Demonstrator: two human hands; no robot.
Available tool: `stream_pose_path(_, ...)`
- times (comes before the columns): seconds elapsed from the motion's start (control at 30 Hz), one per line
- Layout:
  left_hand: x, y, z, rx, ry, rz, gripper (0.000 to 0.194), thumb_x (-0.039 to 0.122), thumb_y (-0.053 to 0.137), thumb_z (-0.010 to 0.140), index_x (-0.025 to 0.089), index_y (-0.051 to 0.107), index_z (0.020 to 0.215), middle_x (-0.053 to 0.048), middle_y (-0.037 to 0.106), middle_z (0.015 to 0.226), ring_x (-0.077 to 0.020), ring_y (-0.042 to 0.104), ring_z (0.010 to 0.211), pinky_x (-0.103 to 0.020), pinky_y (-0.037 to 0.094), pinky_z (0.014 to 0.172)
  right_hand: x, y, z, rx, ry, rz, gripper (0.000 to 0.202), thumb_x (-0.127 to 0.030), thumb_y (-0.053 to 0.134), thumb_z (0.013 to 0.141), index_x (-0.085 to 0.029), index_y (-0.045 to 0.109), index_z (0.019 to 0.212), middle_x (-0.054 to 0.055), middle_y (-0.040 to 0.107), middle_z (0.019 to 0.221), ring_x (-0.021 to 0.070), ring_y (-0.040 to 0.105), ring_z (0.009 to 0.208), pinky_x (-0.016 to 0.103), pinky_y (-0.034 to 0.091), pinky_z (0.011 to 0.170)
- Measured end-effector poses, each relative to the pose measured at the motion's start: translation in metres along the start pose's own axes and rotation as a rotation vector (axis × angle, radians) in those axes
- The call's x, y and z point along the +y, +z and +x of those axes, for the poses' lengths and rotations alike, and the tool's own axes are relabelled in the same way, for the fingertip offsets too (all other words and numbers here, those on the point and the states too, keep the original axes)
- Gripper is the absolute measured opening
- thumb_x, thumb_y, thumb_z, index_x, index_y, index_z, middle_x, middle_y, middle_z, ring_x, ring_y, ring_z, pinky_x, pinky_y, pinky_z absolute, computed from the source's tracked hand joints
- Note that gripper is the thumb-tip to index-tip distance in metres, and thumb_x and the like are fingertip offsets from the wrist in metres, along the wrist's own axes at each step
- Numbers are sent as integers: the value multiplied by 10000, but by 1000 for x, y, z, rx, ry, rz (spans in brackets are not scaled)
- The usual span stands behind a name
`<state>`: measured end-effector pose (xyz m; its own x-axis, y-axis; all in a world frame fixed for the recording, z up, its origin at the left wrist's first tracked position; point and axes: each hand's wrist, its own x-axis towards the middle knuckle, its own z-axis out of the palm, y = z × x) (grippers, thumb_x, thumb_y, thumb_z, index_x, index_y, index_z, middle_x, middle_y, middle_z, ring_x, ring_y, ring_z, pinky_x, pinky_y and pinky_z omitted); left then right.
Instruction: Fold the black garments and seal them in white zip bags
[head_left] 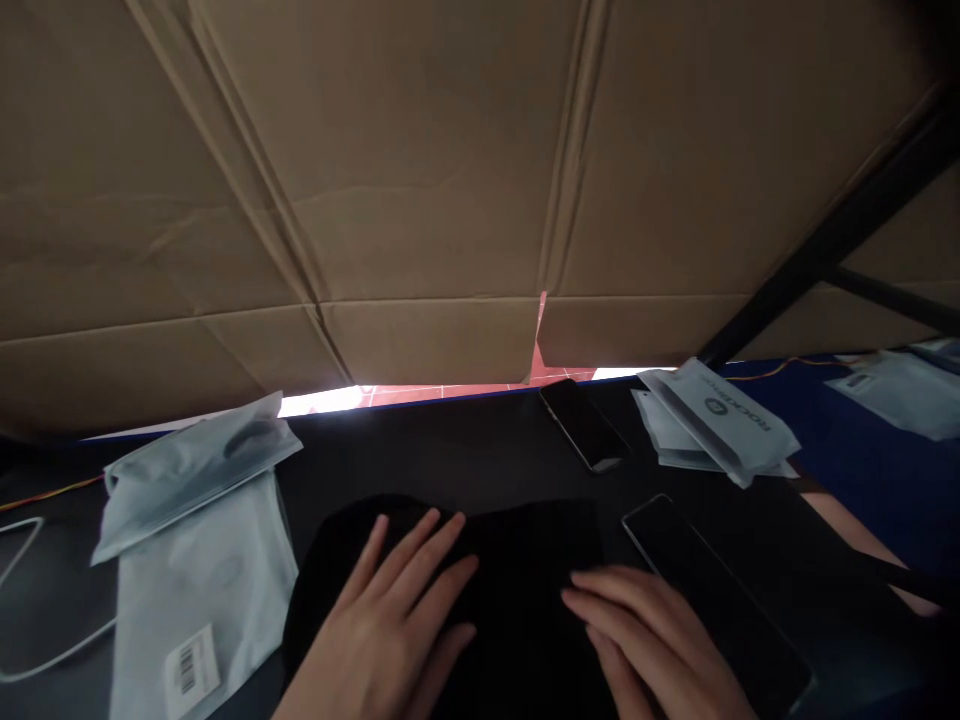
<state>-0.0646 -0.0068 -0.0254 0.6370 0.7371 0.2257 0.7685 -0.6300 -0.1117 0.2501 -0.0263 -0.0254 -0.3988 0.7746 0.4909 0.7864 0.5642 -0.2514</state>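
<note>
A piece of black cloth [521,600] lies in front of me on a dark tabletop; its exact kind does not show. My left hand [386,620] rests flat on its left part, fingers spread. At the cloth's right edge is my right hand [649,630], fingers stretched out and close together, the tips touching the black fabric. Neither hand grips anything that I can see. A dark phone [716,600] lies just right of my right hand, and a second phone [583,425] is farther back.
Clear plastic packets [202,590] lie at the left by a white cable [60,655]. More packets [724,415] are stacked at the back right. Behind the table hangs a creased cardboard sheet [427,200]. A dark metal bar [817,240] slants at the right, near a person's arm [862,540].
</note>
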Motion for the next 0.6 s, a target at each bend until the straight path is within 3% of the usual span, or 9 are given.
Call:
stream_pose_path(0.07,6,8,-1,-49,40,-28,628,290,706,969,292,598,1588,-107,503,1724,-431,620,1481,-723,631,1033,0,10,18,-98,-15,-14,394,-188,498,1111,-276,754,1397,-8,804,1370,231,787,1245,359,706,953)
stream_pose_path(0.13,9,14,-9,-109,39,-36,853,308,808,871,283,501,1667,-167,449,1742,-516,581,1485,-775,629,982,2,22,29,-229,15,-37,411,-249,499,1136,-268,703,1492,-21,740,1487,287,715,1383,479,689,1042)
stream_pose_path(0.27,6,17,-23,-141,-79,-39,1290,534,946,728,241,252,1775,-272,343,1760,-613,448,1537,-876,535,1016,5,42,32,-360,156,-44,463,-356,412,1189,-247,626,1585,-11,631,1607,339,567,1538,631,574,1184)
stream_pose_path(0.33,-1,20,-23,-96,-164,-39,1339,660,936,710,238,245,1776,-270,336,1767,-612,408,1562,-869,519,1048,8,46,31,-333,185,-54,485,-352,385,1191,-219,609,1600,11,604,1636,360,516,1576,661,548,1196)
stream_pose_path(0.4,-10,25,-16,-51,-242,-32,1143,674,849,829,246,329,1753,-237,381,1765,-585,411,1576,-840,533,1065,12,48,34,-257,178,-48,475,-316,392,1180,-214,624,1582,27,608,1641,354,517,1577,637,564,1176)
stream_pose_path(0.5,-27,26,1,-47,-340,-18,646,424,614,1059,246,499,1670,-189,564,1680,-549,463,1570,-888,477,1086,24,46,46,-108,176,-50,459,-220,396,1153,-267,669,1518,33,653,1607,296,623,1470,557,597,1123)
stream_pose_path(0.6,-41,14,24,-87,-377,-27,430,243,517,1080,273,706,1466,-134,811,1346,-499,657,1399,-978,359,1080,41,48,64,-68,206,-133,369,-217,512,1096,-235,743,1384,106,660,1583,368,662,1338,605,622,993)
